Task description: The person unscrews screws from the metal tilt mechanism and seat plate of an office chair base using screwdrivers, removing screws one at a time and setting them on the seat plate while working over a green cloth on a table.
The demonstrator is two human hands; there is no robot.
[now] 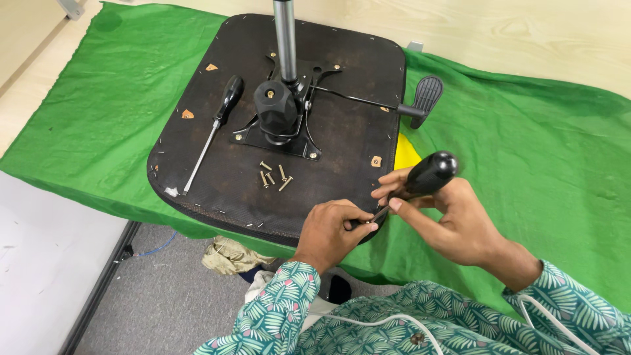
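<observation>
Two hands meet on one black-handled screwdriver at the near right edge of the upturned seat base.

I see my right hand closed around the handle, while my left hand pinches shut at the shaft tip, possibly on a small screw, though it's too small to tell. Four loose screws lie just beyond, below the metal mounting plate. A second screwdriver rests on the base's left. Green cloth covers the table.
</observation>
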